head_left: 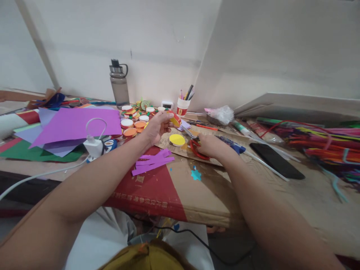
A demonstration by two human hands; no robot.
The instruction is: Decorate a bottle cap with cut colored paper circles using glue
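- Head view: left hand (159,126) above the work surface, left of centre; thumb and fingertips pinched together on a red-and-yellow piece (176,120).
- Right hand (209,145) clasped about the red-handled scissors (188,131); blades directed up and left towards that piece. Contact between blade and piece not resolvable; blade spread likewise.
- Red-and-yellow piece: held off the surface, just above and beyond a yellow disc (177,140), which lies between the two hands.
- Purple paper strips (153,162): loose overlapping heap, nearer the person than the left hand. Teal star-like cutout (196,175) to their right, flat on the printed cardboard (208,198).
- Orange discs (129,132) and white-topped discs (127,123) grouped beyond the left forearm; grey bottle (119,88) upright behind the group.
- Paper cup (183,107): upright near the wall, pens inside.
- Purple sheet (75,125): far left, atop other coloured sheets; white plug (94,147) near its front edge.
- Right side: dark phone (277,160) lying flat; bundled coloured stems (332,144) beyond it, further right.
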